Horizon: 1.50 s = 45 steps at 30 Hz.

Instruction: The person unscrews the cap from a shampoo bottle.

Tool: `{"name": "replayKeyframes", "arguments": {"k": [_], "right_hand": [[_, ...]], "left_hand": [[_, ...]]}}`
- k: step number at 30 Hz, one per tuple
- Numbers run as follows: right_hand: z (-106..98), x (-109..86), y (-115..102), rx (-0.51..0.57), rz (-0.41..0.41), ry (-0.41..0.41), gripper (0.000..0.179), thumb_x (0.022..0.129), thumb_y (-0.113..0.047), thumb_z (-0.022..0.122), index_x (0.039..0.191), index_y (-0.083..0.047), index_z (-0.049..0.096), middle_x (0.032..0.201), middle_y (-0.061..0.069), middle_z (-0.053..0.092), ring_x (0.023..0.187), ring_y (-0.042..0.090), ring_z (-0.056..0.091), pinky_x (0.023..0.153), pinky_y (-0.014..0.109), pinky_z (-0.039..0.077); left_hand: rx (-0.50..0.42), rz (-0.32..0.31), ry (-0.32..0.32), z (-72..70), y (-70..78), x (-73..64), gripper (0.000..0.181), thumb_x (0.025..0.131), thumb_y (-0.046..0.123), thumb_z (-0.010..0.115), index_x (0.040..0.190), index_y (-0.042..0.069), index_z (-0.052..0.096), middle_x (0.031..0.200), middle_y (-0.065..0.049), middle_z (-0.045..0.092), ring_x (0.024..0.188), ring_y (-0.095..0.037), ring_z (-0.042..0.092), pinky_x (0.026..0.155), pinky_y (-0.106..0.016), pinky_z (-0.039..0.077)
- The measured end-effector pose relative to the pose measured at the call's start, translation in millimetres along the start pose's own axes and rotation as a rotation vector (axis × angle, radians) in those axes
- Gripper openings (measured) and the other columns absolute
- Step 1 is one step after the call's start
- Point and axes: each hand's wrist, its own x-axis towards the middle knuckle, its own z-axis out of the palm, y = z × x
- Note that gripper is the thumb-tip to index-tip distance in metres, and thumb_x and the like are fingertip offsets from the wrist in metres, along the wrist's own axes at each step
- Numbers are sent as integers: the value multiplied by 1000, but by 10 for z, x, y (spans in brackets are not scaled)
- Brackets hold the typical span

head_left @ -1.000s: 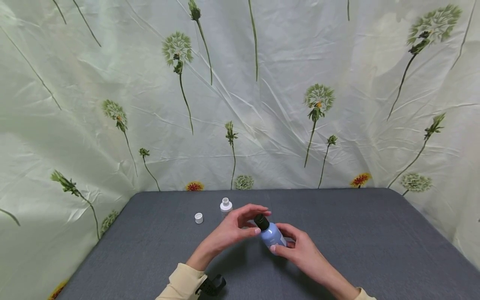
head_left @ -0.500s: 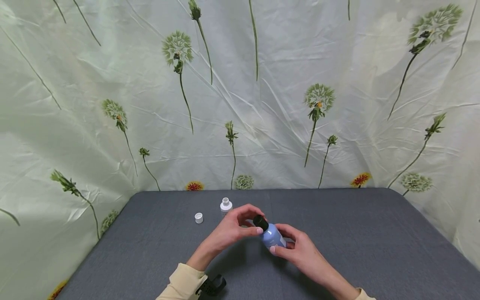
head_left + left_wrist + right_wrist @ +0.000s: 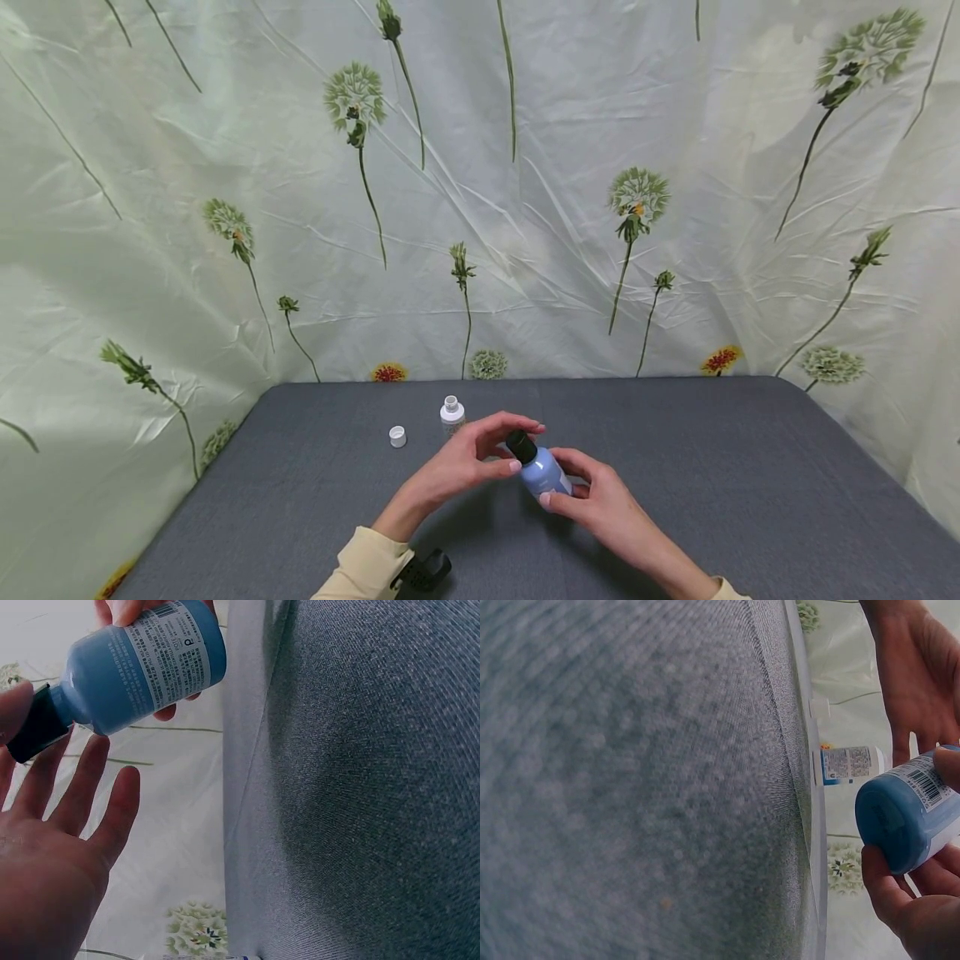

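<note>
In the head view my right hand (image 3: 600,500) grips a blue bottle (image 3: 545,473) by its body. The bottle is tilted, its black cap (image 3: 522,447) pointing up and left, and it is held above the table. My left hand (image 3: 468,454) is beside the cap, fingers extended past it and the thumb right at its near side. Seen from the left wrist, the fingers (image 3: 79,784) are spread and fairly straight under the cap. A printed label (image 3: 169,656) wraps the bottle's body. From the right wrist, the bottle's base (image 3: 889,825) faces the camera.
An uncapped white bottle (image 3: 452,414) stands behind my left hand, its lower part partly hidden. Left of it a small white cap (image 3: 397,436) lies hollow side up. The grey table (image 3: 712,467) ends at a flowered curtain (image 3: 555,250).
Half a second ago my left fingers closed round the black cap. Now they are straighter and spread away from it. The right hand and the blue bottle have hardly moved.
</note>
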Motion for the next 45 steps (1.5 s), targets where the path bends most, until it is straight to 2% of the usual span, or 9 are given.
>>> {"name": "replayKeyframes", "arguments": {"k": [4,8,14,22,28,31,34,39,45], "right_hand": [[-2,5,-3,-2,14,0,61,88,-22,76,137,4,49,132,24,55,104,27,64,79,37,55],[-4,5,-7,3,20,-3,62,88,-22,76,137,4,49,133,25,54,104,28,64,79,39,55],[2,6,-8,16,24,-8,61,88,-22,76,137,4,49,132,24,54,103,27,64,79,38,55],[8,8,-3,14,23,-3,61,87,-21,76,136,4,50,131,24,55,102,27,64,79,37,55],[7,3,-8,-2,9,11,60,87,-21,76,136,4,50,132,24,55,105,27,64,80,37,55],[8,3,-11,-8,2,15,60,87,-21,76,136,3,51,131,24,55,104,27,64,79,35,55],[9,4,-15,-7,5,14,60,87,-21,76,136,3,51,132,24,55,104,27,64,79,34,55],[3,2,-22,3,22,4,62,87,-22,77,137,4,49,133,26,53,103,28,64,79,38,55],[1,2,-17,10,26,-2,63,87,-22,76,137,4,49,133,26,53,103,28,64,79,39,55]], "left_hand": [[-10,4,-12,1,2,-5,40,94,8,64,132,18,60,131,-5,61,123,-28,54,101,-44,42],[24,-9,29,-1,-5,2,36,93,9,66,128,17,63,123,-6,64,114,-24,58,95,-40,46],[54,-68,92,3,3,17,31,91,14,72,121,18,66,115,-2,67,106,-22,61,91,-40,48],[93,-100,132,13,6,22,32,88,15,76,118,18,66,108,-1,67,98,-20,63,80,-35,49],[76,-85,87,2,25,15,42,89,14,74,128,22,62,121,-2,66,110,-19,60,84,-35,47],[55,-62,42,-8,33,8,48,90,10,71,136,20,58,131,-1,62,119,-18,56,88,-36,46],[43,-49,16,-10,37,4,47,92,5,67,137,16,57,132,-3,61,119,-17,55,91,-37,45],[48,-56,29,0,32,9,42,92,-2,63,131,13,61,124,-7,64,110,-20,58,90,-39,47],[65,-68,61,4,50,1,38,92,6,67,128,19,63,118,0,66,105,-19,60,87,-38,47]]}}
